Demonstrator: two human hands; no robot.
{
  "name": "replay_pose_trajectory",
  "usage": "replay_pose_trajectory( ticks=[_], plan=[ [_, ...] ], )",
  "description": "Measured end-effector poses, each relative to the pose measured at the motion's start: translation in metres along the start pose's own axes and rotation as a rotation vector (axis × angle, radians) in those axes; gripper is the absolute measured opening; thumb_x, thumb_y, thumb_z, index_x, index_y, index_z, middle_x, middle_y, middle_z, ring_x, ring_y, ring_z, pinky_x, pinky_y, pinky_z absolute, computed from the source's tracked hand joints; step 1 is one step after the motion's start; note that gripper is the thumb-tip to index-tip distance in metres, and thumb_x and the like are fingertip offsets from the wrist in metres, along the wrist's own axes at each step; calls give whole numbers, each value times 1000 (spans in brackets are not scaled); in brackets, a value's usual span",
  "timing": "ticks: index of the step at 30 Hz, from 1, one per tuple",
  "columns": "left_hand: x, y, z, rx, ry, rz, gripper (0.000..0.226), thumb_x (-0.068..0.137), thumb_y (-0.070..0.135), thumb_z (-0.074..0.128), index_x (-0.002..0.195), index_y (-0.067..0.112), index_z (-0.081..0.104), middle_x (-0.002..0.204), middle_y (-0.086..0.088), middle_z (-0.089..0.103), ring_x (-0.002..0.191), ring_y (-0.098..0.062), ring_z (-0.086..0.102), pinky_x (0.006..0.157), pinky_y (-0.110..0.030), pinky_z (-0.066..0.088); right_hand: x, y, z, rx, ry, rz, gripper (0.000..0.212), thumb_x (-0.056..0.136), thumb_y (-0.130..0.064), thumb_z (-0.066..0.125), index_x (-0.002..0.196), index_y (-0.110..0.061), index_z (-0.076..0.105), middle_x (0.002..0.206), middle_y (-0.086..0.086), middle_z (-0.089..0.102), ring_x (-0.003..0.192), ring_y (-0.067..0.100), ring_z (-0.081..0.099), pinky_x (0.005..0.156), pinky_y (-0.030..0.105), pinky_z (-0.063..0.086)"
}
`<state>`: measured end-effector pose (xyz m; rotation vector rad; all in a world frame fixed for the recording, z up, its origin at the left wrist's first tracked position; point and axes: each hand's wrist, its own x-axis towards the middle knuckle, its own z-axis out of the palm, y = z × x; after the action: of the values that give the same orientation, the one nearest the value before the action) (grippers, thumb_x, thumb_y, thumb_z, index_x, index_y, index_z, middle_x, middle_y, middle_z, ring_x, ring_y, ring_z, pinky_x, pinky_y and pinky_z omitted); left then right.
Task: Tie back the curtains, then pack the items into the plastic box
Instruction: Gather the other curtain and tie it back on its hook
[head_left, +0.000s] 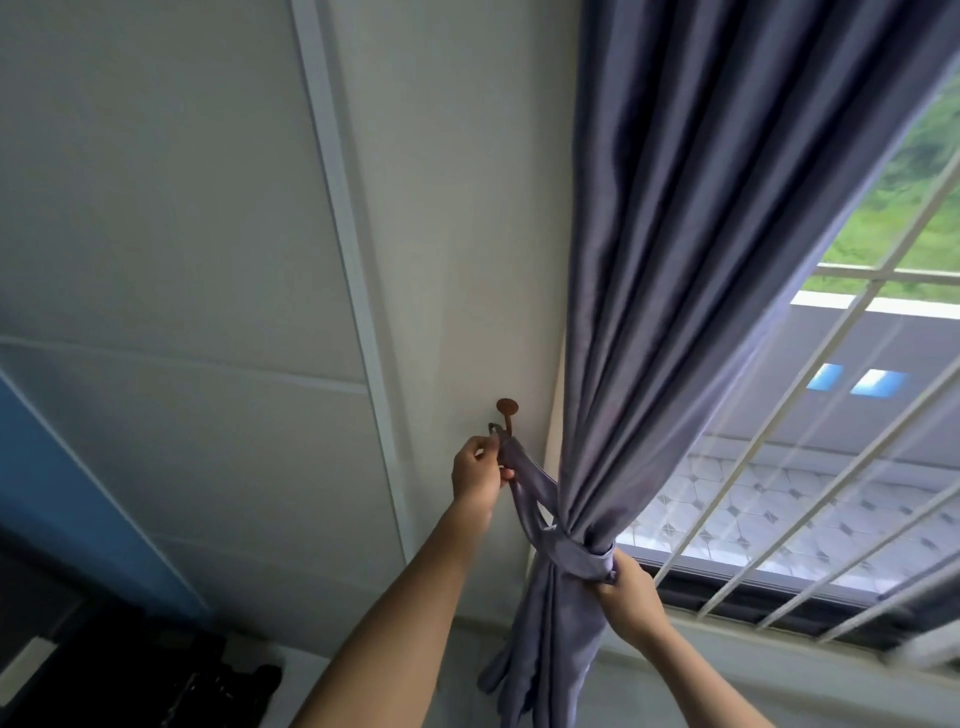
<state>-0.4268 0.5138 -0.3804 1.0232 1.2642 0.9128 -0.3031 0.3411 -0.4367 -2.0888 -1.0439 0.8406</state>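
Fingers (480, 457) of the left hand (475, 475) pinch the tieback (524, 483) loop at the hook (507, 410); right hand (626, 592) grips the tieback around the gathered curtain (701, 260).

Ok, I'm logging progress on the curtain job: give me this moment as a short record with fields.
curtain: purple curtain, gathered beside the window
tie-back: purple tie-back wrapped round the gathered curtain
hook: brown wall hook
left hand: left hand pinches the tie-back's loop end at the hook
right hand: right hand grips the tie-back at the bundle
plastic box: not in view
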Motion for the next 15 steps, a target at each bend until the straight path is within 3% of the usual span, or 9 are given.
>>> replay_pose_trajectory(
  ticks=[5,7,12,15],
  plan=[
    [5,-1,0,203,37,115,31,97,33,49,94,5,61,68,-4,63,57,-19,62,71,-35,55,1,-4,0,1,6,-8,24,79,-4,55,79,-28,57,79,-10,68,78,14,57,62,18,41],
    [3,-2,-2,209,44,167,25,97,32,50,99,9,58,74,-4,65,58,-17,64,71,-35,56,3,-2,0,-6,17,-3,26,80,-5,56,77,-31,54,79,-10,67,78,14,58,62,18,41],
    [1,-1,-6,221,21,250,11,97,27,52,99,16,53,73,-5,65,54,-14,59,58,-25,48,5,2,1,-12,24,4,22,81,-5,54,83,-27,57,80,-9,68,80,18,60,63,22,44],
    [3,-1,-7,228,53,335,12,96,22,54,106,18,49,68,-5,64,57,-12,60,52,-10,42,4,1,0,-7,31,3,22,81,-5,55,83,-27,56,81,-8,67,80,19,60,63,21,43]
  ],
)
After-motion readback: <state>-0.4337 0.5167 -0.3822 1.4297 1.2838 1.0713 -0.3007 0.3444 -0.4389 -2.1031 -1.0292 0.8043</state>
